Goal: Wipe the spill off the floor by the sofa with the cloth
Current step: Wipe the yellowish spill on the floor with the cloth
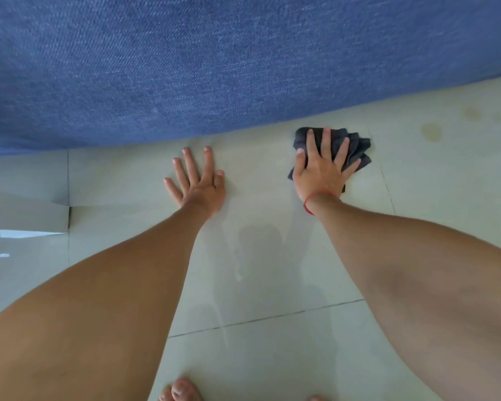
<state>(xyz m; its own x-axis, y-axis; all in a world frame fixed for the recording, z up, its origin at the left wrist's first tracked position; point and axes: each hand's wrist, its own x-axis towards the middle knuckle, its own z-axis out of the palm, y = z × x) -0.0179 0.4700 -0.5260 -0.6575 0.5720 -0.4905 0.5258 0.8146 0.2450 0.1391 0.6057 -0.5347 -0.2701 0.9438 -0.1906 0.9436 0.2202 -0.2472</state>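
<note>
My right hand (320, 169) presses flat, fingers spread, on a crumpled dark grey cloth (356, 149) lying on the pale tiled floor close to the sofa's base. Yellowish spill patches (431, 131) stain the tiles to the right of the cloth, with fainter ones (472, 112) further right along the sofa. My left hand (198, 180) lies flat on the bare floor, fingers apart, holding nothing, to the left of the cloth. A red band circles my right wrist.
The blue fabric sofa (214, 68) fills the upper part of the view. A white furniture edge (26, 215) juts in at the left. Damp streaks (261, 250) mark the tiles between my arms. My bare toes (180, 390) show at the bottom.
</note>
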